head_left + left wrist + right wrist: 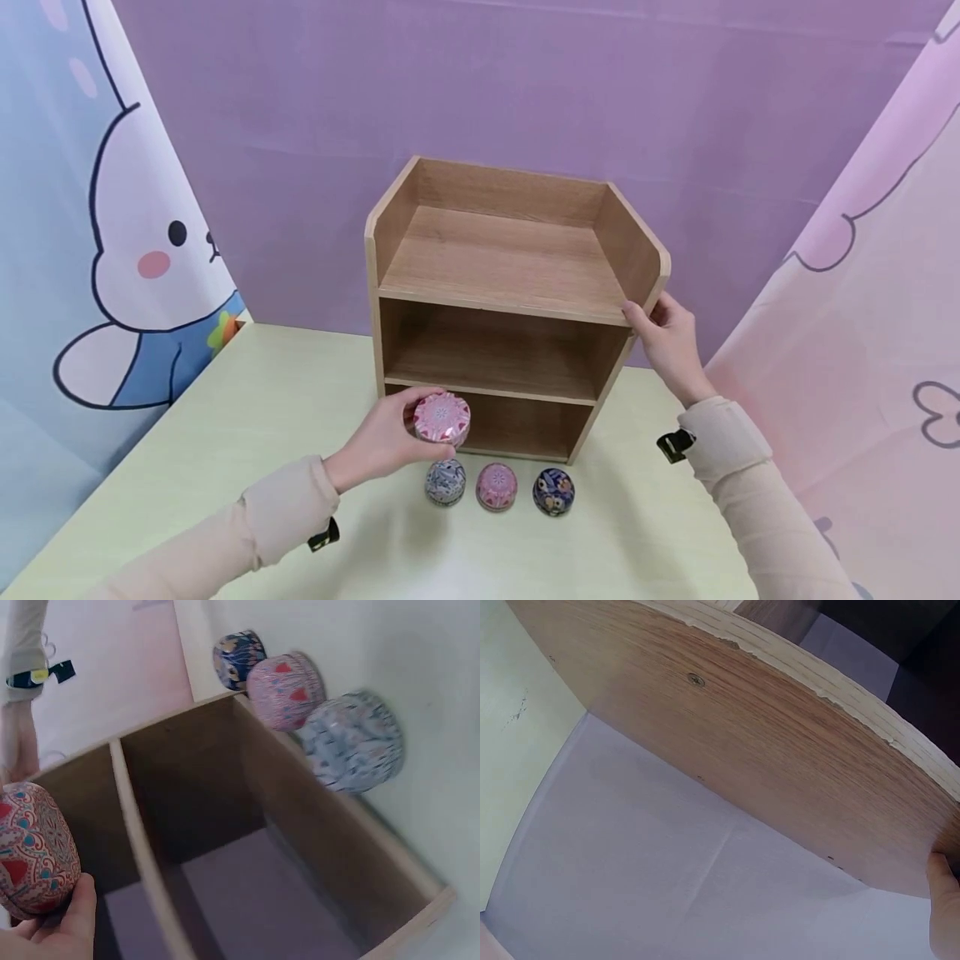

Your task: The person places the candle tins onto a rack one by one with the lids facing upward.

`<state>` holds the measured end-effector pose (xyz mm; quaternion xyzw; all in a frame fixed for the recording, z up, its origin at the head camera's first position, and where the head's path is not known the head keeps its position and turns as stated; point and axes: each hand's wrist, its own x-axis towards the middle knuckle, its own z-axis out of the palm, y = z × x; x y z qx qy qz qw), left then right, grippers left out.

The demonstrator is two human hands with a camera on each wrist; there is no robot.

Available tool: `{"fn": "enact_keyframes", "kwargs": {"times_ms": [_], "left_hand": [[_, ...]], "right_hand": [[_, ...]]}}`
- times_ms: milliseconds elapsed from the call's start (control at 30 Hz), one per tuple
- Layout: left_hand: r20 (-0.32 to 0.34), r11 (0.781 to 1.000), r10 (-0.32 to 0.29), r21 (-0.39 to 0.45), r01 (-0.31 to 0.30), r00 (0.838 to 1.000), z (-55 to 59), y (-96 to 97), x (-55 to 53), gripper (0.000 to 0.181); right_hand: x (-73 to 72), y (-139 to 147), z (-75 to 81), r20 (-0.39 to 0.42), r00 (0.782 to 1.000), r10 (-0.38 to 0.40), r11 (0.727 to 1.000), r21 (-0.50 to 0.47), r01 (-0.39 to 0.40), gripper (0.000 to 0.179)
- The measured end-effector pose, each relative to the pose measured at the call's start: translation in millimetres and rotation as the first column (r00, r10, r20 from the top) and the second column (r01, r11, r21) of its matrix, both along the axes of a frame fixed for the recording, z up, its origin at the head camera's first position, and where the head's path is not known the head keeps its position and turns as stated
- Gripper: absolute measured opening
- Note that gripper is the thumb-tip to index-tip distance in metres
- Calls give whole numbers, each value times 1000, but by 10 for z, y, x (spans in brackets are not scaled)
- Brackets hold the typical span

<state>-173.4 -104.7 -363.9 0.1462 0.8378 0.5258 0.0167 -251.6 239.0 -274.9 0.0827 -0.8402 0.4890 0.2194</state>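
three tins [497, 486] sit near; left hand [386, 440] grasps a pink tin [442, 418], right hand [670, 340] grips the shelf [510, 308].

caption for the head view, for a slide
Left hand holds a pink tin before a wooden shelf; right hand steadies it.

Matt wood-grain shelf [502, 258], glossy tins [497, 486]

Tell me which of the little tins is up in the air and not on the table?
The pink tin with the flower lid, held in the left hand before the wooden shelf. The grey-blue tin, the other pink tin and the dark blue tin sit in a row on the table.
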Motion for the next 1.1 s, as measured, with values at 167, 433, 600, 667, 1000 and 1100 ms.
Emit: {"fn": "enact_keyframes", "kwargs": {"times_ms": [167, 433, 600, 667, 1000, 1100], "left_hand": [[-52, 999, -33, 6, 33, 998, 290, 75, -32, 74], [-137, 996, -86, 7, 87, 987, 815, 266, -102, 72], [-172, 995, -98, -20, 97, 980, 1044, 342, -174, 73], [-188, 995, -97, -42, 91, 977, 1099, 373, -200, 73], [-192, 988, -103, -134, 77, 976, 1258, 493, -265, 73], [-198, 989, -109, -121, 86, 974, 1316, 555, -316, 73]], "right_hand": [[4, -4, -6, 6, 1000, -1, 1000, 13, 1, 43], [9, 5, 3, -15, 1000, -4, 1000, -4, 4, 40], [15, -29, 16, -10, 1000, -1, 1000, -22, 1, 38], [18, -28, 18, -8, 1000, -3, 1000, -16, 3, 38], [8, -27, 8, -8, 1000, -21, 1000, 18, 21, 38], [11, -15, 21, -17, 1000, -26, 999, 24, 27, 37]]}}
